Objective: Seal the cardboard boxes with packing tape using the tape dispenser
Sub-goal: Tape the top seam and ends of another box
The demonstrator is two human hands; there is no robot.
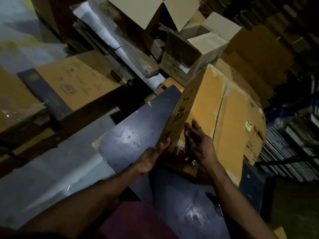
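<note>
Both hands lie flat and released on the near corner of the big cardboard box (207, 107) on the dark table (138, 128): left hand (151, 157) on its side wall, right hand (198, 144) on top, probably smoothing tape. Its centre seam runs away from the person.
</note>
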